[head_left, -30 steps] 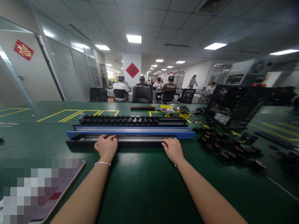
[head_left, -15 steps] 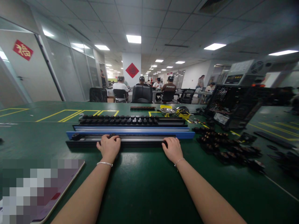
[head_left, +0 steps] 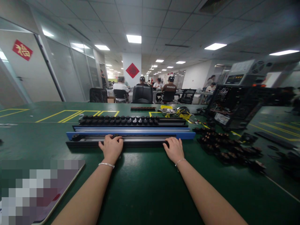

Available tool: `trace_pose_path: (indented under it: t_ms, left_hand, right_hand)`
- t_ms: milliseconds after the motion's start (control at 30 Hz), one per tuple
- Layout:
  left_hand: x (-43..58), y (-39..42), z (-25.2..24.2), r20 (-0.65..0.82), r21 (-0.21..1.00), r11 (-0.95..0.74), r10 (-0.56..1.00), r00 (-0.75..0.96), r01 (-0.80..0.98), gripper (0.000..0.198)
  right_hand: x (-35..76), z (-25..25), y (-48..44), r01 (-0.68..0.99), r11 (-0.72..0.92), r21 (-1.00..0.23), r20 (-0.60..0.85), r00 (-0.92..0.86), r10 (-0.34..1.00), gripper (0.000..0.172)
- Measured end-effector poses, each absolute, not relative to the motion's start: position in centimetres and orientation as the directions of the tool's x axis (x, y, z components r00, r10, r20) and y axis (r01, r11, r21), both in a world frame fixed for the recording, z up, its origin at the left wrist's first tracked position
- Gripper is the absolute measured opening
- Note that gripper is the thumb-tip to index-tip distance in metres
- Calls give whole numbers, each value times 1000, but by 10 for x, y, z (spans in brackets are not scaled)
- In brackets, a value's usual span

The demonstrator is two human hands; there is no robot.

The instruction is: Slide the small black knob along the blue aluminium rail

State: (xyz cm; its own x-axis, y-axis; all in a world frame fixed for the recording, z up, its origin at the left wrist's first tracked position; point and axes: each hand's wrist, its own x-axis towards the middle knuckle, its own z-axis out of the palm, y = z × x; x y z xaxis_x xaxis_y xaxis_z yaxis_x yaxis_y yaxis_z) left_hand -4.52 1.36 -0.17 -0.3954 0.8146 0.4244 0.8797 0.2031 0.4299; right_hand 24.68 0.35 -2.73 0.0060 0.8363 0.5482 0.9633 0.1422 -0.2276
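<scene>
A long black rail point(head_left: 140, 144) with a silvery channel lies across the green table in front of me. My left hand point(head_left: 112, 149) is closed over its middle, fingers curled round a small black part point(head_left: 115, 136) that mostly hides under them. My right hand point(head_left: 174, 150) grips the rail farther right, its thumb and fingers bent over the front edge. Another round black part point(head_left: 76, 137) sits in the channel near the left end. Directly behind lies a blue rail point(head_left: 185, 136), and beyond it a rail holding rows of round black parts point(head_left: 112, 120).
On the right are piles of dark parts point(head_left: 215, 140) and an opened computer case point(head_left: 234, 106). A metal bowl point(head_left: 167, 111) and yellow trays point(head_left: 184, 113) stand at the back. A flat tablet-like object point(head_left: 63, 184) lies at left front. Several people sit beyond the table.
My left hand has slid slightly right along the rail with the small black part. My right hand stays nearly in place. A standing person in the background has shifted to the right.
</scene>
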Motion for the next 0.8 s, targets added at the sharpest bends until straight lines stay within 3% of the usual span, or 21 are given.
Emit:
trace_pose_path:
  t_ms: [367,800]
  left_hand:
    - [-38,11,1,405,417,192,836,-370,888,32]
    - [-23,6,3,434,354,20,882,-183,935,31]
  right_hand:
    - [247,-25,3,968,141,-210,545,-3,838,23]
    - [246,-25,3,966,138,-217,540,1,842,24]
